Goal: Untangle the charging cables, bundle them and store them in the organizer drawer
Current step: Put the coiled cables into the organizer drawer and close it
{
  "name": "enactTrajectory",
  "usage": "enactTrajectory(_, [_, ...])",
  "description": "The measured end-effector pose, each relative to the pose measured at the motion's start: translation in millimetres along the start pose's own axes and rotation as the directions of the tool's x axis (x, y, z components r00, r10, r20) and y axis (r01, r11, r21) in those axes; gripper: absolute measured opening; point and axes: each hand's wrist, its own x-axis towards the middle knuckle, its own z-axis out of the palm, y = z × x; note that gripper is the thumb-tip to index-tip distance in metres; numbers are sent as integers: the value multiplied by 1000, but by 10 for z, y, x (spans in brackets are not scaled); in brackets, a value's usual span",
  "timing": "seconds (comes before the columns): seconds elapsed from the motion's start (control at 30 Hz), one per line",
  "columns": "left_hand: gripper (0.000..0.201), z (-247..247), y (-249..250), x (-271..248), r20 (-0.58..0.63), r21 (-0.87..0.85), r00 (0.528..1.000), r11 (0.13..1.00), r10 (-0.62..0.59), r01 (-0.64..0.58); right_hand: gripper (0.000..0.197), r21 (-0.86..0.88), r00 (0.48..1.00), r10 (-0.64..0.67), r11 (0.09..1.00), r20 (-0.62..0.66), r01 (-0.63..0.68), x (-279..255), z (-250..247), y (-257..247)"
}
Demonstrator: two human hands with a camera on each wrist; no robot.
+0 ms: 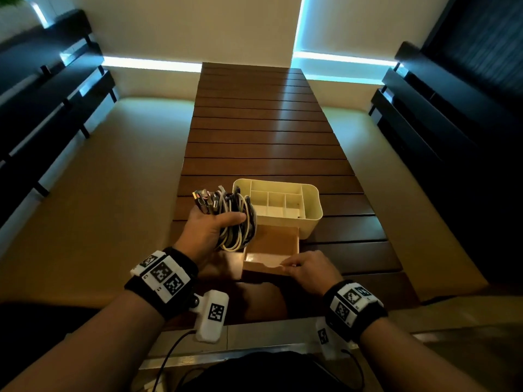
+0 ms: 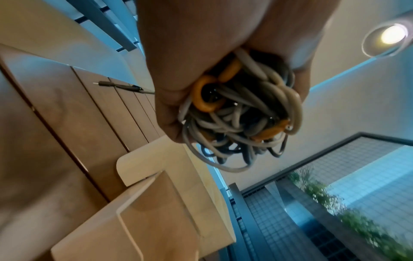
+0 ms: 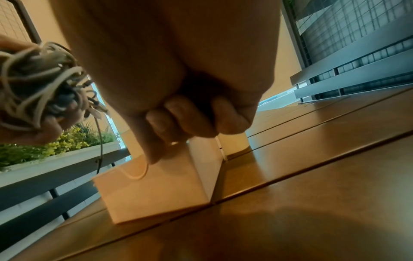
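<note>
My left hand point(image 1: 223, 222) grips a coiled bundle of grey, white and dark charging cables point(image 1: 236, 239), held up just left of the cream organizer point(image 1: 312, 206). The plugs stick up past my fingers. In the left wrist view, orange ties show inside the cable bundle point(image 2: 245, 123) between my fingers point(image 2: 167, 113) and thumb, and one dark cable end point(image 2: 118, 85) trails out. The organizer's brown drawer point(image 1: 271, 241) is pulled out toward me and holds nothing. My right hand point(image 1: 297, 264) grips its front edge. In the right wrist view my fingers point(image 3: 190, 123) curl at the top of the drawer front point(image 3: 161, 190).
The organizer stands on a long slatted wooden table point(image 1: 263, 131); its open top compartments hold nothing. Dark benches point(image 1: 42, 123) line both sides. A planter with yellow flowers point(image 3: 71, 141) shows behind the cable bundle point(image 3: 33, 84) in the right wrist view.
</note>
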Motion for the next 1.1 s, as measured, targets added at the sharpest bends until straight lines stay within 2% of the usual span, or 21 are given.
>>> enactTrajectory(0.1, [58,80,-65,31,40,197,999,979,36,-43,23,113,999,10,993,40,-14,-11,-47,11])
enactTrajectory(0.17, [62,146,-128,48,77,371,993,922,85,-108,25,216,999,22,976,-24,-17,18,-110,37])
enactTrajectory(0.27, [64,271,-221,60,206,613,972,759,114,-219,23,324,991,30,946,-131,14,63,-208,91])
enactTrajectory(0.33, [69,358,-261,73,266,729,959,629,102,-269,28,358,998,11,933,-68,14,64,-212,96])
enactTrajectory(0.4, [72,442,-308,110,304,793,947,524,101,-311,30,268,999,-48,962,0,47,47,-165,92])
enactTrajectory(0.47, [73,496,-391,170,350,836,933,423,81,-350,32,188,995,-104,977,3,101,46,-108,103])
enactTrajectory(0.6, [72,510,-579,270,359,901,932,244,49,-360,34,199,990,-138,970,-39,143,66,-82,161])
enactTrajectory(0.7, [59,575,-685,312,418,902,906,90,71,-423,25,213,991,-122,968,-58,132,45,-92,182])
enactTrajectory(0.77, [60,629,-725,343,442,897,895,2,67,-443,20,217,993,-98,970,-65,110,41,-90,192])
enactTrajectory(0.83, [64,680,-761,388,436,900,898,-61,62,-432,20,221,994,-86,970,-70,99,33,-94,195])
enactTrajectory(1.0, [63,769,-780,480,403,904,915,-153,2,-398,18,197,994,-95,975,-60,105,31,-125,180])
enactTrajectory(1.1, [60,828,-759,529,417,882,909,-241,-6,-406,30,218,990,-119,967,-76,133,74,-124,199])
